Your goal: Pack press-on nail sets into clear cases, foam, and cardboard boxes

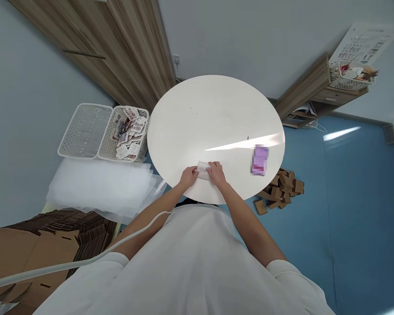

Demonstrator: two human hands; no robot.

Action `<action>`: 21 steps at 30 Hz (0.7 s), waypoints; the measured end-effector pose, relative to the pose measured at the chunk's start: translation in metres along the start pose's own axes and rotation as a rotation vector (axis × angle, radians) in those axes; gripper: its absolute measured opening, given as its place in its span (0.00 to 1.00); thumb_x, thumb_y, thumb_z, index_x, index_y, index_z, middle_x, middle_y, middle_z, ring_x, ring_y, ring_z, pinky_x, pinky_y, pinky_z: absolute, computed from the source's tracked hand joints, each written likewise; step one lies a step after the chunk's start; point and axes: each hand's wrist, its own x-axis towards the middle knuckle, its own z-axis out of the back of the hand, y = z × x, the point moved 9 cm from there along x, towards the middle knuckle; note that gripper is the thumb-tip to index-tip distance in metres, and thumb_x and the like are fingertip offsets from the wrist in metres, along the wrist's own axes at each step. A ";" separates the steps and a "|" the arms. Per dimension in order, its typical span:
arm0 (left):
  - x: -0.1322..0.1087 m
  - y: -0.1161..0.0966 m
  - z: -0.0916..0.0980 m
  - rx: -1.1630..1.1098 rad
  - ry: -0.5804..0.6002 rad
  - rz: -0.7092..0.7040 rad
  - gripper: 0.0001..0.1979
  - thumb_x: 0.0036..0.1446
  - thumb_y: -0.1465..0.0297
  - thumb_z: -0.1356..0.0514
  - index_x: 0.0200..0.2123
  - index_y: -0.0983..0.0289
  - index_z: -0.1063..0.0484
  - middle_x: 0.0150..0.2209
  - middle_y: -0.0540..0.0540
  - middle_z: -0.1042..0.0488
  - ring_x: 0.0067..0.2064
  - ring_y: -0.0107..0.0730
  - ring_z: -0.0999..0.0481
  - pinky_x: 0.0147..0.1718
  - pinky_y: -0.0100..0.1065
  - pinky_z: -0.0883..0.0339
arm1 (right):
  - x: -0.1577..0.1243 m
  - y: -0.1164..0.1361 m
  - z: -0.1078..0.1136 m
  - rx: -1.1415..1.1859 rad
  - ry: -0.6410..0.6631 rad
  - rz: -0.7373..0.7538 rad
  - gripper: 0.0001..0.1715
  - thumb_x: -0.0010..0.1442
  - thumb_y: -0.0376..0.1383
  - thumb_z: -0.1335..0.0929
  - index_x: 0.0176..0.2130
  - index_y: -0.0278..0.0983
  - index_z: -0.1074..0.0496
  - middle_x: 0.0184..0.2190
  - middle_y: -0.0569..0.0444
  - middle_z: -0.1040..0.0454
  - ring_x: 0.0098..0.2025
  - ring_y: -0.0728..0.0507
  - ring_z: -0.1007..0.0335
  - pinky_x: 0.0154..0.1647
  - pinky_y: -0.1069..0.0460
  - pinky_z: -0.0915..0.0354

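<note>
A small white packet, apparently something wrapped in thin white sheet (203,170), lies near the front edge of the round white table (213,109). My left hand (188,176) grips its left end, with fingers and thumb closed around it. At the opposite end, my right hand (217,173) has its fingers curled over the packet. What the wrapping contains is hidden. To the right on the tabletop is a purple rectangular object (260,160), blurred by pixelation.
Left of the table, a white basket (143,135) holds many printed cards. Below it lie stacked translucent sheets (98,188) and flattened cardboard boxes (33,249). Small brown boxes (282,188) are piled on the blue floor at right. A white cable (85,262) crosses my left arm.
</note>
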 end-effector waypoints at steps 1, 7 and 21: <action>0.001 0.000 -0.002 -0.001 0.022 0.006 0.12 0.52 0.68 0.49 0.37 0.62 0.30 0.29 0.52 0.30 0.32 0.34 0.31 0.33 0.34 0.37 | 0.000 -0.002 0.000 0.002 -0.007 -0.001 0.23 0.59 0.38 0.43 0.54 0.39 0.44 0.52 0.45 0.46 0.54 0.38 0.49 0.48 0.44 0.42; 0.003 0.010 0.001 -0.044 0.012 0.077 0.13 0.50 0.66 0.47 0.38 0.61 0.29 0.29 0.51 0.29 0.32 0.31 0.30 0.33 0.32 0.37 | -0.022 -0.010 0.006 0.094 -0.039 0.063 0.34 0.59 0.40 0.45 0.61 0.38 0.64 0.59 0.43 0.59 0.60 0.38 0.60 0.54 0.41 0.49; -0.013 0.018 0.005 -0.060 -0.097 0.254 0.18 0.50 0.63 0.45 0.43 0.65 0.33 0.33 0.55 0.28 0.37 0.34 0.29 0.37 0.35 0.36 | -0.054 -0.009 -0.021 0.282 0.077 0.030 0.35 0.54 0.39 0.38 0.59 0.42 0.51 0.51 0.45 0.49 0.53 0.41 0.46 0.52 0.45 0.43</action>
